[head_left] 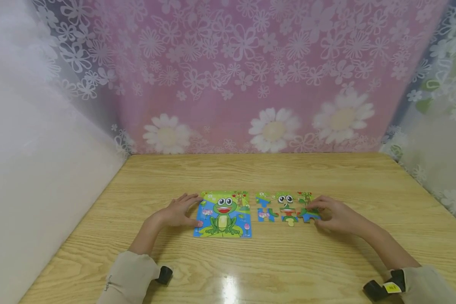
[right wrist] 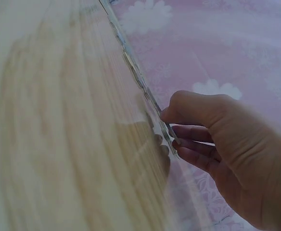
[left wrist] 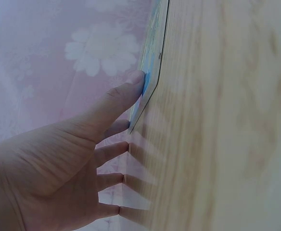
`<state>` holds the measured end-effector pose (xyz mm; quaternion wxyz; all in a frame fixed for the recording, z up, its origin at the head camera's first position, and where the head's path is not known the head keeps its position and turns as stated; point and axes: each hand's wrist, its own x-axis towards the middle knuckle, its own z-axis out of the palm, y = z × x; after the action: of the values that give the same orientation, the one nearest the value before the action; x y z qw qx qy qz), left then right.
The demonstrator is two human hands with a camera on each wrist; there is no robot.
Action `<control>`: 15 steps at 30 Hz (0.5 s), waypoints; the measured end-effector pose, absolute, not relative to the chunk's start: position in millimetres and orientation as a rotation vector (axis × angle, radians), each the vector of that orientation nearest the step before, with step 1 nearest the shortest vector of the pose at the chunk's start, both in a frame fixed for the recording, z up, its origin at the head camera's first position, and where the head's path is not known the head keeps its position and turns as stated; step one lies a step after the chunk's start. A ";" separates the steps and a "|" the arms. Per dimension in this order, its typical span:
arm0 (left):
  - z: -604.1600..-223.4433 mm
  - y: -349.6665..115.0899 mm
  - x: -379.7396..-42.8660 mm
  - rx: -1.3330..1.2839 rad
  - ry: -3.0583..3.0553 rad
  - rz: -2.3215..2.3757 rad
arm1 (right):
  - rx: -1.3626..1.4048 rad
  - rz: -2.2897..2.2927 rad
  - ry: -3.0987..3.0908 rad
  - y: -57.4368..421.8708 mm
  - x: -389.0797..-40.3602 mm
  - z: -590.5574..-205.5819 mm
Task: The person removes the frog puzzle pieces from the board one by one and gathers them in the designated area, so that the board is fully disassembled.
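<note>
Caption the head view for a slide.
Left hand at a frog picture, right hand at matching puzzle pieces, on a wood-grain table.

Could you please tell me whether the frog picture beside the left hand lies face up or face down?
Face up: in the head view, the frog picture shows its printed side, with the left hand at its edge.

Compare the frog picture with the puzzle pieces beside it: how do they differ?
The frog picture shows the entire frog; the puzzle pieces show it only partly, without its feet. The picture is one straight-edged panel by the left hand; the pieces have knobbed edges and visible gaps, by the right hand. Both lie on the table and show a green frog.
</note>
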<state>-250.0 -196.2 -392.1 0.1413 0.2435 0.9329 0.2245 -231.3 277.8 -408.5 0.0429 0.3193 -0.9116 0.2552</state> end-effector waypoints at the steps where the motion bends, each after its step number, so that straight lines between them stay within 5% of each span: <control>1: -391.8 -196.2 -249.9 0.702 2.692 0.648 | 0.979 0.783 -2.788 278.2 -231.1 -409.0; 15: -393.1 -196.2 -252.2 0.699 2.704 0.623 | 1.029 0.781 -2.750 280.3 -231.5 -413.3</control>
<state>-252.2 -196.2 -393.1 0.1395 0.2420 0.9357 0.2156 -231.5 280.3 -413.3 0.0517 0.3382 -0.9039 0.2569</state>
